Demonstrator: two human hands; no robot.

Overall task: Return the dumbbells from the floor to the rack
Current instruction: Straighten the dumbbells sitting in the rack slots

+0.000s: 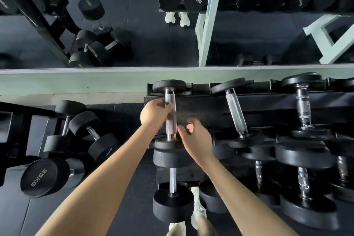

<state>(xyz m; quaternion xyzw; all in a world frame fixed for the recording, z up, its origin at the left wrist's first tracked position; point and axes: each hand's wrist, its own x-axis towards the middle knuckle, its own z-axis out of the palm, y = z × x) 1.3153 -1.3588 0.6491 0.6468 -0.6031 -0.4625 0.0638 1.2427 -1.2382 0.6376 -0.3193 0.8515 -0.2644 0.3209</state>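
Dumbbell (170, 113) between hands (on rack (268, 105)).

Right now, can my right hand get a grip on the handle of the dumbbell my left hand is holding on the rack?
Probably yes. The right hand is open beside the lower handle, and the left hand only covers the upper part.

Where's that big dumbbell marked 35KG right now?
The 35KG dumbbell lies on the floor at the lower left of the head view, beside other loose dumbbells, left of the person's left forearm and the rack.
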